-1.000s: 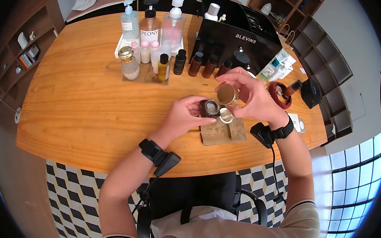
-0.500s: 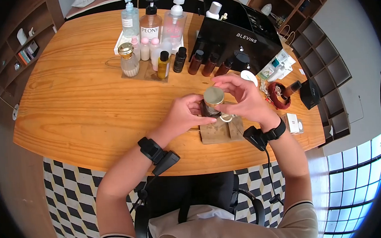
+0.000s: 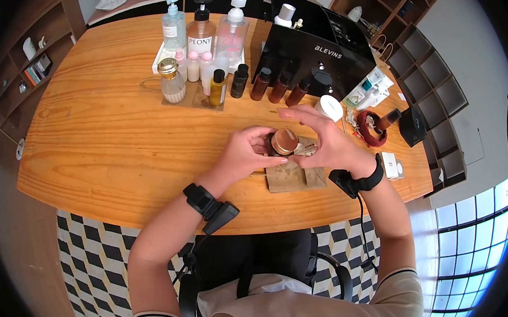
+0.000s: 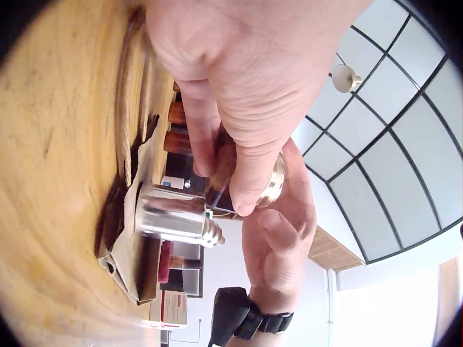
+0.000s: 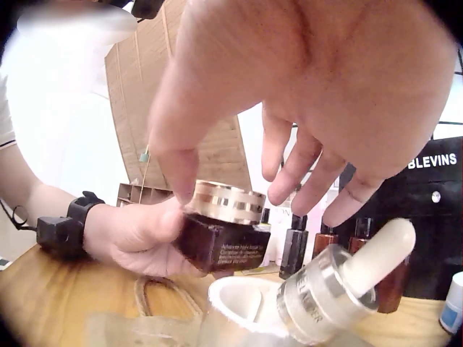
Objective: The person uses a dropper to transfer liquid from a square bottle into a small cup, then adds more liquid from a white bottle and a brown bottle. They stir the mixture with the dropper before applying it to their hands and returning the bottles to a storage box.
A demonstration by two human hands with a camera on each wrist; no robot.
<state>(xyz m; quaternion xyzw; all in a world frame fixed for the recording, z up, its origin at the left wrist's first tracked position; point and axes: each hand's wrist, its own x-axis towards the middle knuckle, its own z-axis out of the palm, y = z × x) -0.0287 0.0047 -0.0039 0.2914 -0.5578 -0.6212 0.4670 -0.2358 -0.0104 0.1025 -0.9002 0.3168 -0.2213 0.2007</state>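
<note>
My left hand (image 3: 243, 154) grips a dark brown glass cream jar (image 5: 221, 244), thumb on one side and fingers on the other. A gold lid (image 3: 284, 140) sits on top of the jar. My right hand (image 3: 327, 145) is right beside the lid, its fingers spread apart and its thumb at the lid's edge in the right wrist view. Below the hands, a silver container (image 4: 171, 215) and a dropper cap with a white bulb (image 5: 383, 253) stand over a flattened brown paper bag (image 3: 284, 178).
Brown bottles (image 3: 280, 87) line up before a black cosmetics case (image 3: 317, 47). Pump bottles (image 3: 201, 34) stand on a white tray at the back. A white-lidded jar (image 3: 329, 107), a red bowl (image 3: 372, 134) and a small white box (image 3: 389, 164) lie to the right.
My right hand has brought the gold lid over from the right and set it onto the jar, then its fingers have spread away. The left hand keeps its hold.
</note>
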